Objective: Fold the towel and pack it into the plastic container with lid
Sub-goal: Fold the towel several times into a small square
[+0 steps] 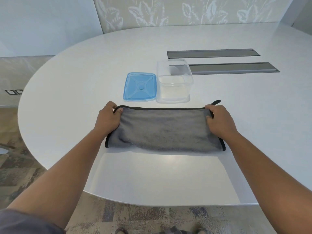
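Your left hand (108,118) and right hand (219,119) pinch far corners of half-folded towel (163,130); next fold end to end to fit container (173,81).

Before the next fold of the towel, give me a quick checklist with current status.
1. Towel folded once, lying flat on the table: ok.
2. Left hand pinching the far left corner: ok.
3. Right hand pinching the far right corner: ok.
4. Container open and empty: ok.
5. Lid off, beside the container, clear of the towel: ok.
6. Towel small enough to fit the container: not ok, still wider.
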Action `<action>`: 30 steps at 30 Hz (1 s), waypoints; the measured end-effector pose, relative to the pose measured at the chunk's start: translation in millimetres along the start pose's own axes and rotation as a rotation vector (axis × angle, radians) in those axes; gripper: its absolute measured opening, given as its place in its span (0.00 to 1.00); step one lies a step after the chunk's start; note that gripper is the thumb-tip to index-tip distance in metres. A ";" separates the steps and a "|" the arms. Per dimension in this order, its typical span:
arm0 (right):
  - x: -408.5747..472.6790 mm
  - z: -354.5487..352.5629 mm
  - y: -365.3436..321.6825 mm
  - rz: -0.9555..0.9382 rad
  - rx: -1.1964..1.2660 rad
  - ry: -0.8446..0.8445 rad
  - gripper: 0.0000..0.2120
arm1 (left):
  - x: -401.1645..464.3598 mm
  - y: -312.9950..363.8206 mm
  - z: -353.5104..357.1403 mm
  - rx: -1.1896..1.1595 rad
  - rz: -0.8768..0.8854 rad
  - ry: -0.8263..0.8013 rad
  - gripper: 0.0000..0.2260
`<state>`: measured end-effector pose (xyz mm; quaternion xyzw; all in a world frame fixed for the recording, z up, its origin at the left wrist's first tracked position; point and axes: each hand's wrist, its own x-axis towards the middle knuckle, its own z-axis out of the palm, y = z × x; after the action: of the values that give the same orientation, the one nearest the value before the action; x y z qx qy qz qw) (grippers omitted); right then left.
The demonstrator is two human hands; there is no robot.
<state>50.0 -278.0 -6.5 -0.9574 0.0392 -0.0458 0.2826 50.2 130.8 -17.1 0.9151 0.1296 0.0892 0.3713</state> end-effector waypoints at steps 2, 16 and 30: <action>-8.4 -0.5 -7.0 -0.011 -0.207 0.066 0.21 | 0.9 -1.8 -2.9 -0.058 -0.043 -0.016 0.12; -45.5 57.4 -41.7 -0.187 -0.327 -0.103 0.30 | -31.4 -20.1 -62.9 -0.400 -0.250 -0.601 0.39; -36.1 52.6 -32.6 -0.201 -0.352 -0.124 0.35 | -43.8 -19.6 -82.7 -0.007 -0.117 -0.762 0.54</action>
<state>21.6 -218.7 -35.0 -0.9920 -0.0666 -0.0075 0.1067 -16.2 185.5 24.7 0.8724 0.0339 -0.2780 0.4006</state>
